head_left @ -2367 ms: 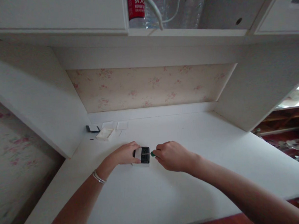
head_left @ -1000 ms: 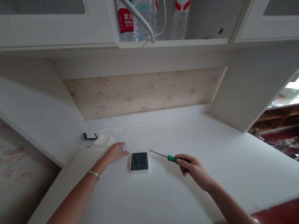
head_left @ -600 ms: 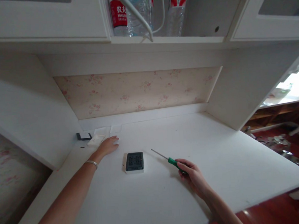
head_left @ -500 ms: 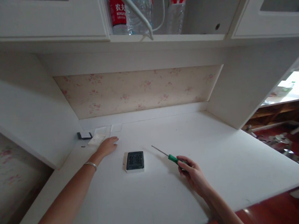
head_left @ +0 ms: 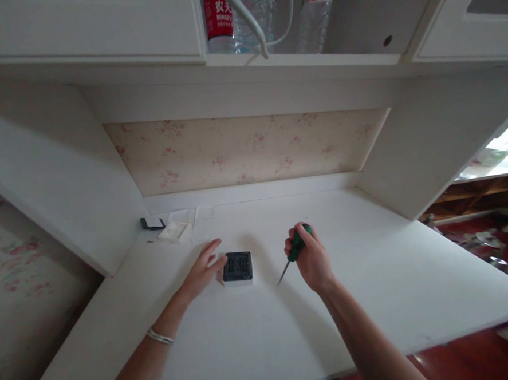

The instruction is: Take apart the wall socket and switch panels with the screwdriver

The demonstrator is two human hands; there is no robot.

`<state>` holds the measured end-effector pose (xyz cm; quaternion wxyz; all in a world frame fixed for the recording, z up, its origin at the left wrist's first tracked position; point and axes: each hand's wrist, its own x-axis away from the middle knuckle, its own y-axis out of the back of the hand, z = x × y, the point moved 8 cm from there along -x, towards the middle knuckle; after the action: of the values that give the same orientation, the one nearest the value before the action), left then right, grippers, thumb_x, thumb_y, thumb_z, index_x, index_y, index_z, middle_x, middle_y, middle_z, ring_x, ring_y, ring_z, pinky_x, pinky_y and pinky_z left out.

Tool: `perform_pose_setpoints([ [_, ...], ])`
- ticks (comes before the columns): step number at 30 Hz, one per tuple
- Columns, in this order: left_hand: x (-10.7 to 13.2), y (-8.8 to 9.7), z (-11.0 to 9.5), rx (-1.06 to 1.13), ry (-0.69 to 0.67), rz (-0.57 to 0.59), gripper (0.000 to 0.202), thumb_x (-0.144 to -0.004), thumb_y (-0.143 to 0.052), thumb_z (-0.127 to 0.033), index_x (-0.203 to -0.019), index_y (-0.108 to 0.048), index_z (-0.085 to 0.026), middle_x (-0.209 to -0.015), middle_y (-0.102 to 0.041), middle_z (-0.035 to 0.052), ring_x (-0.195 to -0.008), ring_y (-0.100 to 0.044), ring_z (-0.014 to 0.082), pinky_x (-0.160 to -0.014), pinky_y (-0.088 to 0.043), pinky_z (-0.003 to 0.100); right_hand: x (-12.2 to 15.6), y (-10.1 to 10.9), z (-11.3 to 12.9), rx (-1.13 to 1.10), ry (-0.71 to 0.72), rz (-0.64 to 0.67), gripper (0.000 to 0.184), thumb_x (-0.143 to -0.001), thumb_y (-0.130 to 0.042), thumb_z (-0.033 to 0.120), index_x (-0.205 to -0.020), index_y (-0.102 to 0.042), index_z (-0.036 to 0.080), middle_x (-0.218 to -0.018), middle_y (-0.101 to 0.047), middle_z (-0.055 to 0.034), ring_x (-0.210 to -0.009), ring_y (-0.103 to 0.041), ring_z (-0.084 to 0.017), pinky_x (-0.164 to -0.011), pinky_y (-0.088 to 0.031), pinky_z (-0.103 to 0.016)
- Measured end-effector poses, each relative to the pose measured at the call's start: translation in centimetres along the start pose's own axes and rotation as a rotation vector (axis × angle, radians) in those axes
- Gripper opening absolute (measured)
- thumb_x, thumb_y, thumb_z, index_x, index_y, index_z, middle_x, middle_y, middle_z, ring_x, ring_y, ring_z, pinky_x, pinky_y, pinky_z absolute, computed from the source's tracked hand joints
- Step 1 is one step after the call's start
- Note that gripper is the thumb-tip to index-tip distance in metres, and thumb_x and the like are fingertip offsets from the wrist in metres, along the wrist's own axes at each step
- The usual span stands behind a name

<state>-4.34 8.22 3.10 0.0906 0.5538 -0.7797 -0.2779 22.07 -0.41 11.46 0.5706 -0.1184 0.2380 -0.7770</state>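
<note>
A black-faced socket unit on a white box base (head_left: 237,268) lies flat on the white desk. My left hand (head_left: 202,267) is at its left edge, fingers spread, the thumb close to or touching its corner; I cannot tell which. To the right of the unit, my right hand (head_left: 312,255) is wrapped round the green handle of a screwdriver (head_left: 299,244). Its thin metal shaft slants down and left, with the tip just above or on the desk.
A shallow white plastic box (head_left: 174,231) and a small black piece (head_left: 152,223) lie at the desk's back left. Overhead, a cabinet (head_left: 85,34) holds water bottles (head_left: 218,14), and a white cable (head_left: 247,18) hangs from it. Side panels bound the desk (head_left: 370,263).
My left hand has come from the back left to the unit's left edge. My right hand has lifted and turned the screwdriver from pointing up-left to pointing downward. The view has shifted slightly.
</note>
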Motion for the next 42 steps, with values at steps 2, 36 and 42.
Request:
perform_pose_setpoints([
  [2,1.3,-2.0,-0.8,0.024,-0.028,0.101,0.068,-0.08,-0.054,-0.048,-0.139,-0.03,-0.024,-0.147,-0.028,0.0078,-0.133,-0.03,0.0242,-0.104,-0.036,0.037,-0.4,-2.7,0.4,-0.044,0.024,0.038,0.029,-0.081,-0.053,0.049,-0.079,-0.049,0.021,-0.066,-0.05,0.0038,-0.049,-0.046,-0.007,-0.044,-0.037,-0.019],
  [36,2.6,-3.2,-0.9,-0.15,-0.18,0.003,0.073,-0.064,-0.072,-0.046,-0.128,-0.046,-0.022,-0.131,-0.043,0.0089,-0.122,-0.039,0.0266,-0.106,-0.031,0.04,-2.3,-14.0,-0.9,1.077,0.267,0.349,0.041,-0.087,-0.033,0.05,-0.079,-0.059,0.019,-0.084,-0.063,-0.0056,-0.078,-0.058,-0.016,-0.07,-0.042,-0.026],
  [42,2.5,-3.2,-0.8,-0.168,-0.19,0.001,0.073,-0.064,-0.071,-0.049,-0.126,-0.047,-0.021,-0.13,-0.043,0.0084,-0.121,-0.04,0.0259,-0.106,-0.032,0.039,-3.0,-14.8,2.0,2.009,0.183,0.435,0.051,-0.084,-0.035,0.054,-0.093,-0.066,0.015,-0.089,-0.066,-0.0171,-0.083,-0.06,-0.029,-0.068,-0.04,-0.034],
])
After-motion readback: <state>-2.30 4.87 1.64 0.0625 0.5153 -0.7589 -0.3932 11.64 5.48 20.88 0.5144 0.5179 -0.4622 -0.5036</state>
